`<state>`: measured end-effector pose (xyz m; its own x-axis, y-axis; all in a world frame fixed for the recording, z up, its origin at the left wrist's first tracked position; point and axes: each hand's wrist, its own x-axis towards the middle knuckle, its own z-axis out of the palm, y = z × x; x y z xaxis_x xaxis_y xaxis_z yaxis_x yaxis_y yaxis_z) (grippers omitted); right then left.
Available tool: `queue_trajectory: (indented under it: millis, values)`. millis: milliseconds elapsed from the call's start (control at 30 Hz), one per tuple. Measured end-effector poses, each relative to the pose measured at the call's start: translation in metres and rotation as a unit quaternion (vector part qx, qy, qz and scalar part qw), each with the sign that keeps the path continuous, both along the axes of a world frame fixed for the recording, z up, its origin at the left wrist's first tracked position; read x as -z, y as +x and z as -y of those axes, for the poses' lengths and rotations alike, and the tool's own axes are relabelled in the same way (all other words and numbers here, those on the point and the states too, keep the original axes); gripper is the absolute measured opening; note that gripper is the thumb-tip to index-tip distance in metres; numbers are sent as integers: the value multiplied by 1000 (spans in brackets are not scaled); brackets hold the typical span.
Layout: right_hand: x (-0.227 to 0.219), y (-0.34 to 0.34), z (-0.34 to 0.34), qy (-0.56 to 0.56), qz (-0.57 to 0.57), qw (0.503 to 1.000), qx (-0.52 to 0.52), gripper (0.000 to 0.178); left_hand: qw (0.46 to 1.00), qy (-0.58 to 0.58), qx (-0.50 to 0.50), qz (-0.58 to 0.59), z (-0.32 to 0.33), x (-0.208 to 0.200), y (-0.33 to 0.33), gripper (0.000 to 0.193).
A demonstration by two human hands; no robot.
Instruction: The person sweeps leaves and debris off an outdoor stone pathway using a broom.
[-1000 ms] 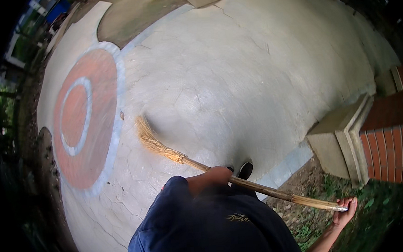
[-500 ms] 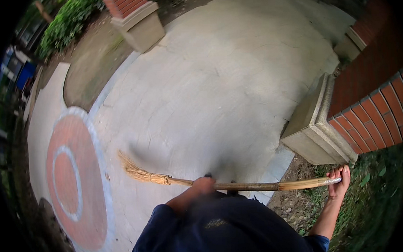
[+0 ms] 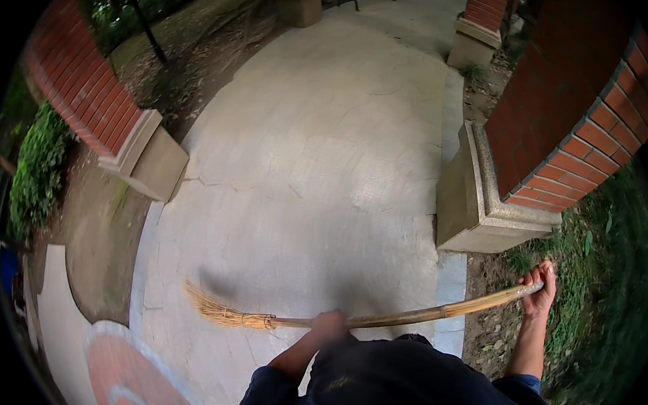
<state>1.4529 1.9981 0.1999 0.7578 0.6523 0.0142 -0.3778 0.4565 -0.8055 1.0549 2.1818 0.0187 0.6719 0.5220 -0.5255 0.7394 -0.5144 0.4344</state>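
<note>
Flanking the pale pavement (image 3: 315,173), brick pillars (image 3: 541,115); left fingers (image 3: 330,322) and right fingers (image 3: 546,270) wrapped round the broom handle (image 3: 401,318).

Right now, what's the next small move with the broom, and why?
Probably dip the bristles toward the pale paving with the left hand. It grips the broom handle nearer them, the right hand holds the far end, and the shadow beside the bristles hints they're raised, though contact is hard to tell.
</note>
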Motion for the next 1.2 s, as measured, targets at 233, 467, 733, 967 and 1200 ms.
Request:
queue_trajectory:
  millis: [233, 467, 733, 967, 1200]
  values:
    - [-24, -37, -81, 34, 8, 999, -41, 21, 989, 95, -56, 94, -72, 16, -24, 14]
    - [-41, -45, -162, 79, 105, 977, -170, 23, 991, 3, -81, 110, -115, 53, -20, 18]
    - [-35, -14, -310, 122, 130, 943, -282, 13, 998, 33, -53, 13, -204, 43, 2, 12]
    - [-26, 33, -393, 34, 146, 919, -365, 7, 991, 40, -119, 42, -261, 46, 9, 16]
    - [18, 82, -459, 23, -9, 963, -269, 6, 995, -10, -99, -3, -360, 63, 39, 26]
